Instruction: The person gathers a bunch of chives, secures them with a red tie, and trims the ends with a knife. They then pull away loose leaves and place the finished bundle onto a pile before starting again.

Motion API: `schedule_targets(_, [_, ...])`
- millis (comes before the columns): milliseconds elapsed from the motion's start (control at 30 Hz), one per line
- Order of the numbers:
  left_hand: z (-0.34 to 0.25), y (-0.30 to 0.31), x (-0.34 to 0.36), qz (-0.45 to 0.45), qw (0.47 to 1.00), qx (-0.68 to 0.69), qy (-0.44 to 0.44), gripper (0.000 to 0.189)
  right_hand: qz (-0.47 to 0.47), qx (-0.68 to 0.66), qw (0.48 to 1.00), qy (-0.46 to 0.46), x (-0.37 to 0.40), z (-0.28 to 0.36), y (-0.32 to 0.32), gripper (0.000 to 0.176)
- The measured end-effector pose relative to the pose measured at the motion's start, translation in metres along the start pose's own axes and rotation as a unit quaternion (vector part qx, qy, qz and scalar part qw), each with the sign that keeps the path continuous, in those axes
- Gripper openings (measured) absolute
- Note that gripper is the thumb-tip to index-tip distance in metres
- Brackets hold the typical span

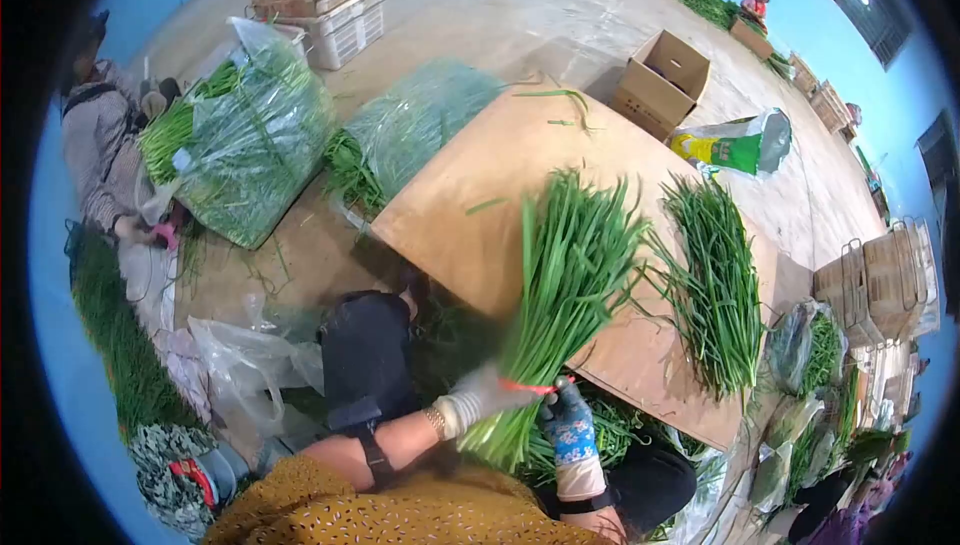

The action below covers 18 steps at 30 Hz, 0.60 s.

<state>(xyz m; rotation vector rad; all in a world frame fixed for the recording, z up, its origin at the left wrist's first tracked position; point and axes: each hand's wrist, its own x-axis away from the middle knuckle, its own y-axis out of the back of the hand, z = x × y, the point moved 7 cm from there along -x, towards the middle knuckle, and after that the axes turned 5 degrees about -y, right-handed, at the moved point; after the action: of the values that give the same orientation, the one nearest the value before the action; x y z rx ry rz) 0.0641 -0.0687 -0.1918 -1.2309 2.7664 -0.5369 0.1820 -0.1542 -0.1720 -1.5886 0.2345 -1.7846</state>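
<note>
A large bunch of green chives (570, 275) leans over the board's near edge, its pale stems pointing toward me. A red tie (527, 386) crosses the stems. My left hand (480, 400), in a pale glove, is closed around the left side of the bunch at the tie. My right hand (572, 430), in a blue floral glove, is closed at the tie's right end; its fingertips are partly hidden. A second bunch of chives (712, 285) lies on the wooden board (460, 215) to the right. Loose greens (610, 430) sit below the board, between my knees.
Plastic-wrapped greens (255, 135) stand left, near another person (105, 145). Beyond the board are an open cardboard box (660, 85) and a green-yellow bag (735, 143). Stacked crates stand at the back left (320, 5) and right (875, 280). A clear plastic bag (255, 360) lies by my left knee.
</note>
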Motion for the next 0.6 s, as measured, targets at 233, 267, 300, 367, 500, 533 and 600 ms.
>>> schedule_targets(233, [-0.072,-0.020,0.007,0.043,0.979,0.177,0.094,0.068,0.095,0.035,0.994,-0.045,-0.005,-0.011,-0.011,0.006])
schedule_targets(267, [-0.063,-0.014,0.007,0.003,0.993,0.110,0.048,0.069,0.096,0.095,0.991,0.010,-0.007,-0.008,-0.011,0.006])
schedule_targets(300, [-0.063,-0.008,0.007,-0.036,0.998,0.042,0.002,0.070,0.090,0.154,0.982,0.067,-0.007,-0.004,-0.010,0.007])
schedule_targets(367, [-0.082,-0.019,0.013,-0.032,0.999,0.000,-0.041,0.070,0.092,0.072,0.993,-0.002,0.024,-0.008,-0.029,0.007])
schedule_targets(500, [-0.186,-0.044,0.009,0.007,0.949,-0.282,-0.137,0.068,0.120,0.629,0.477,0.602,0.098,0.039,-0.104,0.010])
schedule_targets(533, [-0.217,-0.047,0.008,-0.013,0.946,-0.291,-0.146,0.071,0.103,0.649,0.453,0.603,0.113,0.050,-0.128,0.011])
schedule_targets(600, [-0.260,-0.047,-0.007,-0.026,0.953,-0.248,-0.171,0.075,0.147,0.521,0.678,0.498,0.107,0.080,-0.149,0.011])
